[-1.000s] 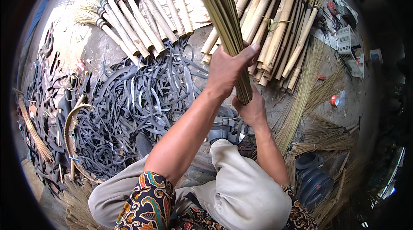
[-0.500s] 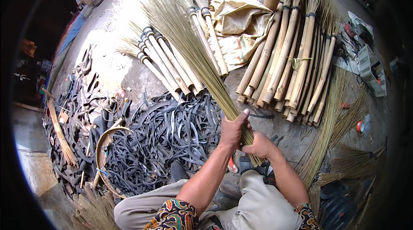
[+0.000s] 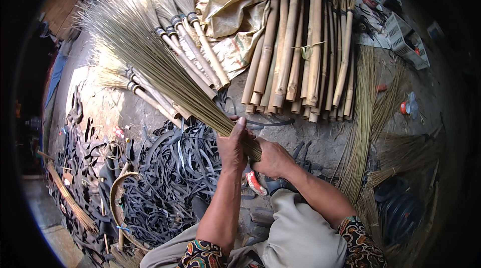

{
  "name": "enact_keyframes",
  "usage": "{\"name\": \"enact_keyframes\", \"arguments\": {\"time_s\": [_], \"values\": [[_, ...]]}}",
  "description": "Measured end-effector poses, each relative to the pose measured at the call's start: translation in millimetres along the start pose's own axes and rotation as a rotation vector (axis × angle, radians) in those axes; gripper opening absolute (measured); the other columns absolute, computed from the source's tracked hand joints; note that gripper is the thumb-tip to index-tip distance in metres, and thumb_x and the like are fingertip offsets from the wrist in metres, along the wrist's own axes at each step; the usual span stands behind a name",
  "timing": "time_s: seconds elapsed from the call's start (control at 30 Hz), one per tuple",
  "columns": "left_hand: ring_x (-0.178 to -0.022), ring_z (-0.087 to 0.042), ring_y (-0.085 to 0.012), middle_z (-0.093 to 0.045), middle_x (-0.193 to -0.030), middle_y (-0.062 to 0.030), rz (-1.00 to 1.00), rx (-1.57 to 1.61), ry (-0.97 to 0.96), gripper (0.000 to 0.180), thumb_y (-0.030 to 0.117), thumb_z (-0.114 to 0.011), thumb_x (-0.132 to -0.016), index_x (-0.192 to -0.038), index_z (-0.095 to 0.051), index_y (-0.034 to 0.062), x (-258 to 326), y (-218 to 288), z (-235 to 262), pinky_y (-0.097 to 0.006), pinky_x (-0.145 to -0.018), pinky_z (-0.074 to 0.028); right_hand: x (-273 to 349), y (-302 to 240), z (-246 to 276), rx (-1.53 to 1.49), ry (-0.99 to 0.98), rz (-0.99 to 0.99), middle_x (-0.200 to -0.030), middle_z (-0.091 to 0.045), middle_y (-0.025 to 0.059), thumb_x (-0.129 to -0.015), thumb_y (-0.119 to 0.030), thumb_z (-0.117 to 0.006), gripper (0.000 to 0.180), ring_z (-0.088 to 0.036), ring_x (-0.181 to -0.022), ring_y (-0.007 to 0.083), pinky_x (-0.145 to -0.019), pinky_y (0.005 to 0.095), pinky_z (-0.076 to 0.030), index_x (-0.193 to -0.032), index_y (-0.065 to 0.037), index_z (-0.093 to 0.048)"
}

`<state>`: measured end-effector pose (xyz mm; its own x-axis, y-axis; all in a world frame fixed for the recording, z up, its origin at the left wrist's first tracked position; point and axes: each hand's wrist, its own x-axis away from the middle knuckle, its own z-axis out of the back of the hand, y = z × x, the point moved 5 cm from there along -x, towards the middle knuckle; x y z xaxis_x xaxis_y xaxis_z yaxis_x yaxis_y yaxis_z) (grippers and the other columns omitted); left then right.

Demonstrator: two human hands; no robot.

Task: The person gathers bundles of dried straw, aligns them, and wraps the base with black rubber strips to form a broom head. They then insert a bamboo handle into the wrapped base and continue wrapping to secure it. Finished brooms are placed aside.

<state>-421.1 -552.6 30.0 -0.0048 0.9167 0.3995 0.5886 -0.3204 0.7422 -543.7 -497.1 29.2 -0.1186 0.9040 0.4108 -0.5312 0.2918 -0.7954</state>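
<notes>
A long bundle of thin broom bristles [image 3: 175, 77] slants from my hands up to the far left, its tips fanned out and its thick end near me. My left hand [image 3: 232, 146] wraps round the lower part, thumb on top. Closed on the thick end just below it is my right hand [image 3: 272, 159], whose fingers are partly hidden behind the stalks. Under the bundle lie short brooms with bamboo handles [image 3: 206, 55]. Beside my left forearm is a heap of black rubber strips [image 3: 168, 188]. A red and white object [image 3: 255, 184] lies on the ground below my hands.
Several bamboo-handled brooms [image 3: 286, 57] stand in a row beyond my hands, near a crumpled beige sack [image 3: 233, 20]. Loose bristles [image 3: 363, 127] and a white plastic basket [image 3: 401, 35] are to the right. A round woven rim [image 3: 114, 193] borders the rubber heap.
Both hands have moved left and slightly up, still closed on the bristle bundle. It now leans further left. The whole view has shifted too, so the standing brooms appear further left.
</notes>
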Motion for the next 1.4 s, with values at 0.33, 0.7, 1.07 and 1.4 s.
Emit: {"name": "enact_keyframes", "arguments": {"time_s": [0.33, 0.7, 1.07, 1.4], "values": [[-0.06, -0.057, -0.0157, -0.054, -0.075, -0.0018, 0.006, 0.103, -0.016, 0.031, 0.016, -0.078, -0.096, -0.11, -0.051, 0.0102, -13, 18, -4, -0.032, -0.059, -0.053, 6, -9, 17, 0.07, -0.158, 0.008, -0.101, -0.073, 0.0252, -0.077, -0.024, -0.081, 0.05, -0.074, -0.098, 0.0381, -0.087, 0.0451, -0.056, -0.113, 0.004, -0.062], [-0.062, -0.052, -0.0079, -0.05, -0.069, 0.0049, -0.13, 0.37, 0.218, 0.028, 0.018, -0.068, -0.103, -0.081, -0.051, 0.0142, -70, 106, 38, -0.029, -0.065, -0.05, 29, 37, 79, -0.915, 0.559, 0.066, -0.104, -0.071, 0.008, -0.115, -0.044, -0.049, 0.05, -0.066, -0.086, 0.0111, -0.078, 0.0333, -0.054, -0.143, -0.004, -0.058], [-0.06, -0.052, -0.0073, -0.052, -0.068, 0.0046, -0.018, 0.344, 0.126, 0.026, 0.014, -0.071, -0.1, -0.081, -0.053, 0.0124, -33, 41, -9, -0.027, -0.062, -0.051, -10, -22, 46, -1.086, 0.441, 0.314, -0.156, -0.054, 0.0154, -0.108, -0.073, -0.021, 0.091, -0.052, -0.142, 0.0282, -0.115, 0.0439, -0.042, -0.159, 0.0, -0.042], [-0.065, -0.054, -0.009, -0.051, -0.072, 0.002, -0.245, -0.006, 0.164, 0.023, 0.02, -0.071, -0.104, -0.089, -0.057, 0.0094, -44, 108, 48, -0.027, -0.063, -0.05, -36, 197, 218, 0.003, 1.233, -0.346, -0.119, -0.066, 0.0198, -0.102, -0.035, -0.07, 0.052, -0.064, -0.108, 0.0312, -0.094, 0.0426, -0.053, -0.135, 0.003, -0.057]]}}
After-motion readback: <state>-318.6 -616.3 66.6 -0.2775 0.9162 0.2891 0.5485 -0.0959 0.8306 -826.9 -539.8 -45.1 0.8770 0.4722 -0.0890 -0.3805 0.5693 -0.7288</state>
